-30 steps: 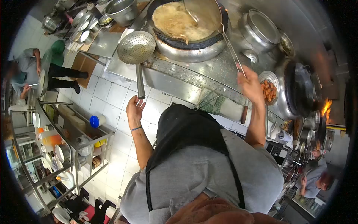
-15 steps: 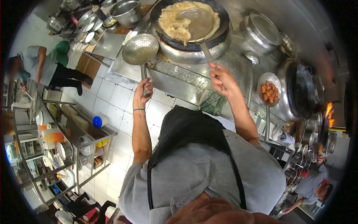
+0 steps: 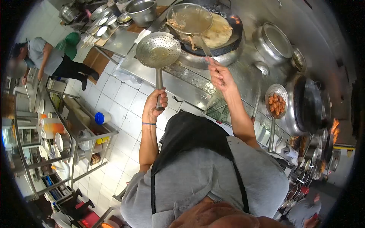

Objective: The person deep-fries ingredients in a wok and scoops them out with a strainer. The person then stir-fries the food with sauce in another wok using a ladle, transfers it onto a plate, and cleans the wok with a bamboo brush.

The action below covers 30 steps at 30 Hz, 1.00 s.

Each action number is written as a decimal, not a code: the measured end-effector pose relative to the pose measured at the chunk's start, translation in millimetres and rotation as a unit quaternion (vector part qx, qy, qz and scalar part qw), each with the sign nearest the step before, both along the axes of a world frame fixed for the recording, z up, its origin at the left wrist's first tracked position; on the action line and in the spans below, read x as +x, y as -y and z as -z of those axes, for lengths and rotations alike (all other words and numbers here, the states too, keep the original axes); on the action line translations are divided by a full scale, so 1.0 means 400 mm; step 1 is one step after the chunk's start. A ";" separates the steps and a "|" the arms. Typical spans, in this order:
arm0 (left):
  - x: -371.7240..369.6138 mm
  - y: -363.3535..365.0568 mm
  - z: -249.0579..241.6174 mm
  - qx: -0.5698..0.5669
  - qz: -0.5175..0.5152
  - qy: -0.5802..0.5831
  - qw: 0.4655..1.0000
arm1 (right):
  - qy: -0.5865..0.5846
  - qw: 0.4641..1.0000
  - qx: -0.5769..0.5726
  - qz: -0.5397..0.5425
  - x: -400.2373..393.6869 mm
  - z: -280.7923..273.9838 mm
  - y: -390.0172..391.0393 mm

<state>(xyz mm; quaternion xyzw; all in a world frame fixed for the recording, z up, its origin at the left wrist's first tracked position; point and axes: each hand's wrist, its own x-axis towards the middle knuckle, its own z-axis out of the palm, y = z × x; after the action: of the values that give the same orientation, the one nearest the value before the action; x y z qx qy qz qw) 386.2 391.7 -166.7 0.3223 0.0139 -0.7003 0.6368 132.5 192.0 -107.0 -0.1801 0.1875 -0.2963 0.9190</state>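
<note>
My left hand is closed around the handle of a perforated skimmer, whose wide bowl is beside the wok's near left edge. In my right hand is the handle of a fine mesh strainer, held over the left part of the wok. Brown fried bits lie at the strainer's left side, and a strand hangs near its lower rim. Below it, the black wok holds pale, frothy oil.
Right of the wok are a lidded metal pot, a ladle and a second skimmer with brown fried chunks. Another wok stands beyond, near open flame. A person stands at left by a metal shelf rack.
The strainer has moved left across the wok and now carries fried bits at its left side. The frothy mass formerly at the wok's left is mostly gone from view. The left skimmer sits further right.
</note>
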 end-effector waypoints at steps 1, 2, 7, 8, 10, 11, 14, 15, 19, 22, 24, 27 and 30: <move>0.006 0.009 -0.005 0.003 0.001 0.007 1.000 | -0.001 1.000 -0.010 -0.006 0.011 -0.009 0.002; 0.012 0.017 -0.009 0.007 0.003 0.014 1.000 | -0.001 1.000 -0.021 -0.010 0.020 -0.019 0.003; 0.035 0.054 -0.016 0.027 -0.009 0.018 0.999 | -0.181 0.963 -0.194 -0.036 0.047 -0.075 -0.037; 0.043 0.062 -0.015 0.029 -0.010 0.023 0.999 | -0.208 0.948 -0.234 -0.058 0.042 -0.073 -0.044; 0.051 0.066 -0.019 0.029 -0.009 0.032 0.999 | -0.278 0.904 -0.321 -0.058 0.040 -0.066 -0.066; 0.056 0.066 -0.021 0.028 -0.007 0.036 0.999 | -0.320 0.873 -0.367 -0.037 0.049 -0.060 -0.083; 0.067 0.063 -0.014 0.031 -0.006 0.046 0.998 | -0.335 0.795 -0.497 0.090 0.038 0.047 -0.072; 0.072 0.060 -0.006 0.033 -0.006 0.049 0.998 | -0.319 0.768 -0.537 0.141 0.024 0.081 -0.063; 0.116 0.074 0.054 0.029 0.003 0.008 1.000 | -0.404 0.841 -0.338 0.122 -0.078 -0.087 -0.121; 0.122 0.036 0.061 0.005 0.012 0.009 1.000 | -0.408 0.856 -0.291 0.125 -0.132 -0.092 -0.129; 0.095 -0.013 0.047 0.023 0.018 0.045 0.999 | -0.422 0.850 -0.288 0.126 -0.150 -0.071 -0.132; 0.048 -0.077 0.018 0.037 0.033 0.085 0.995 | -0.412 0.864 -0.272 0.099 -0.166 -0.051 -0.122; 0.024 -0.098 0.008 0.036 0.036 0.072 0.996 | -0.400 0.881 -0.242 0.066 -0.162 -0.052 -0.110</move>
<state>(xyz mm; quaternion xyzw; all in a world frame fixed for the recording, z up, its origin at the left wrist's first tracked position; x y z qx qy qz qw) 395.7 431.0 -170.0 0.3946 -0.0184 -0.6972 0.5982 67.5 235.8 -86.2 -0.4871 0.4733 -0.2953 0.6719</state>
